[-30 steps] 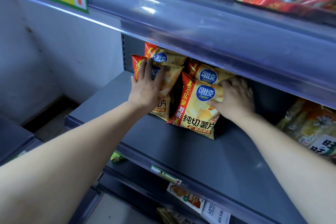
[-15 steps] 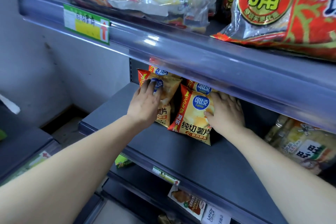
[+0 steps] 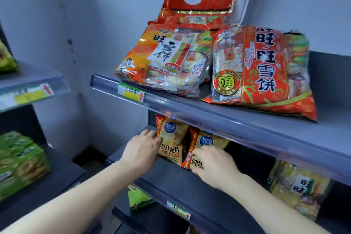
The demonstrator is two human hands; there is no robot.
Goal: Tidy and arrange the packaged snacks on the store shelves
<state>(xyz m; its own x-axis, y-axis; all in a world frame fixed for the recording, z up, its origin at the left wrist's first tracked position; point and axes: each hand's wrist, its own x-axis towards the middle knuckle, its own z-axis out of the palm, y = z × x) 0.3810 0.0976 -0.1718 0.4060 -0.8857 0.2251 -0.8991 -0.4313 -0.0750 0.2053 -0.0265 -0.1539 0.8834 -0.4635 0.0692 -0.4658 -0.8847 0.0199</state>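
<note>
Two yellow-and-red potato chip bags stand side by side at the back left of the grey middle shelf. My left hand holds the left chip bag at its left edge, thumb on the front. Over the lower front of the right chip bag lies my right hand, pressing it with fingers spread. More chip bags behind these are mostly hidden by the upper shelf rail.
On the upper shelf lie two big rice cracker bags, with a red handled bag behind them. A yellow-green cracker bag sits at the middle shelf's right. Green boxes fill the left unit. A green pack lies below.
The view has tilted up, so the upper shelf's bags now show. My left hand slid from the bag's front to its left edge; my right hand moved lower on the right bag.
</note>
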